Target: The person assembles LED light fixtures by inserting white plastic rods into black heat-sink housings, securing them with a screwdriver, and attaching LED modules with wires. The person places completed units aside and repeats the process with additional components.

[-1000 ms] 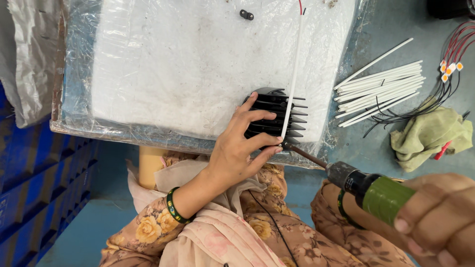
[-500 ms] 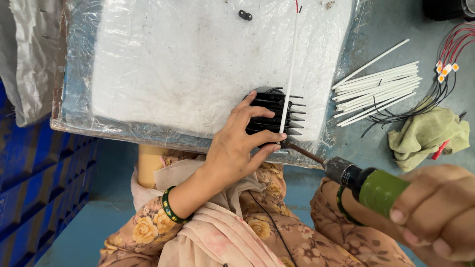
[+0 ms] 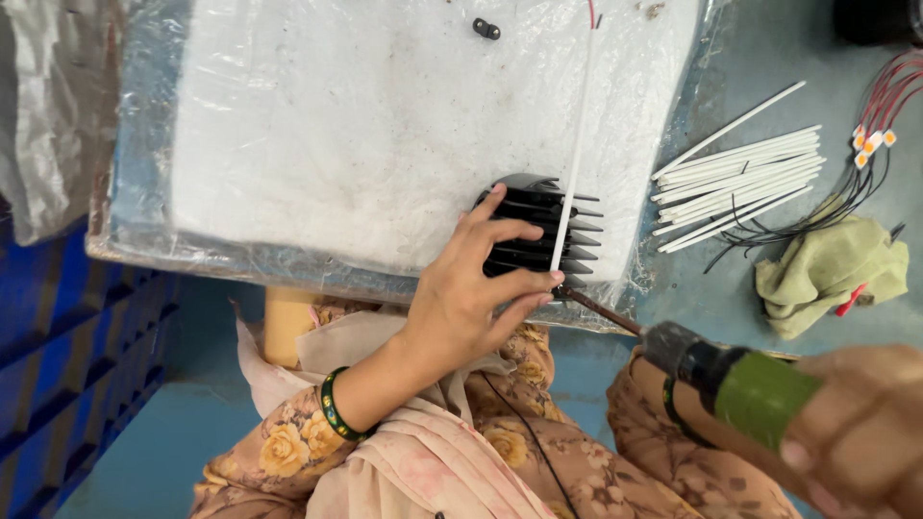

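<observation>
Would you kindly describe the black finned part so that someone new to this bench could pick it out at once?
Start at the big white foam pad wrapped in clear plastic; go to its near right corner, where the left hand rests. Under those fingers sits the black finned block, with a thin white tube lying across it. Unlike the small black clip at the pad's far edge, it has rows of comb-like fins.

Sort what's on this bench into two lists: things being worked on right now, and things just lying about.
In use:
left hand
black finned heat sink
white tube
power screwdriver
right hand

Lying about:
bundle of white tubes
red and black wires
green rag
small black part
</observation>
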Demonstrator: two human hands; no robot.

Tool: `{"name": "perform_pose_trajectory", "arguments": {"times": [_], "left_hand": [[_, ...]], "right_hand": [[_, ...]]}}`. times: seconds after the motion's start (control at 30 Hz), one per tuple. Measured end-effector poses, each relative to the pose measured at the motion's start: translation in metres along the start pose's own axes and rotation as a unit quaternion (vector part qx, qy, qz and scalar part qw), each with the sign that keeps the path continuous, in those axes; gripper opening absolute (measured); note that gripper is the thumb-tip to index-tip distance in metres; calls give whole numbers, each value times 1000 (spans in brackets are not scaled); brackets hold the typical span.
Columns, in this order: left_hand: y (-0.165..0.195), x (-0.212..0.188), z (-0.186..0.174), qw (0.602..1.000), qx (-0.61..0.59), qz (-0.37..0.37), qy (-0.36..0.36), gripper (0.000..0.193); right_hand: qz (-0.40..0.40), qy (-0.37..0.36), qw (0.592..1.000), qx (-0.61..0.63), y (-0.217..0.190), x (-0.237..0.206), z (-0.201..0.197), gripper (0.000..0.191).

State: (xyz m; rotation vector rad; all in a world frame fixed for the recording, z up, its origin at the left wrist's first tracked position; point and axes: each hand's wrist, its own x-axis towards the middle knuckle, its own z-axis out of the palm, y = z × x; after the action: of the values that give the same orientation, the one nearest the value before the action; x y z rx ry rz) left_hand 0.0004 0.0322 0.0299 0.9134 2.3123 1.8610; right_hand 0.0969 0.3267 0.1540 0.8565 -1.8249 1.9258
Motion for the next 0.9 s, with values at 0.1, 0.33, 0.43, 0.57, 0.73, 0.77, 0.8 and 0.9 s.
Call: {"name": "perform_pose_trajectory", "arguments": {"times": [0.1, 0.33, 0.43, 0.57, 0.73, 0.77, 0.8, 0.9], "left_hand": [[-2, -1, 0, 1000, -4, 3, -2, 19], [-1, -1, 1, 1000, -9, -2, 6, 21], [-5, -3, 4, 1000, -13, 6, 17, 22], [-10, -11, 7, 999, -10, 33, 40, 29], [-13, -16, -1, 998, 43, 47, -3, 38], [-13, -16, -1, 997, 63, 54, -11, 40], [-13, -14, -1, 996, 66, 56, -10, 41], [-12, -12, 3, 997, 64, 52, -3, 42]], "right_hand": [[-5, -1, 1000, -5, -3, -2, -4, 19], [-38, 14, 999, -11, -5, -25, -7, 16], [-33, 3, 999, -17, -2, -18, -18, 15], [46, -54, 997, -27, 0, 11, -22, 15], [-51, 159, 895, -414, 27, -3, 3, 12], [-88, 219, 837, -494, 31, -11, 3, 15], [-123, 274, 767, -567, 34, -19, -1, 17], [-23, 21, 999, 11, 22, -28, -37, 8]]}}
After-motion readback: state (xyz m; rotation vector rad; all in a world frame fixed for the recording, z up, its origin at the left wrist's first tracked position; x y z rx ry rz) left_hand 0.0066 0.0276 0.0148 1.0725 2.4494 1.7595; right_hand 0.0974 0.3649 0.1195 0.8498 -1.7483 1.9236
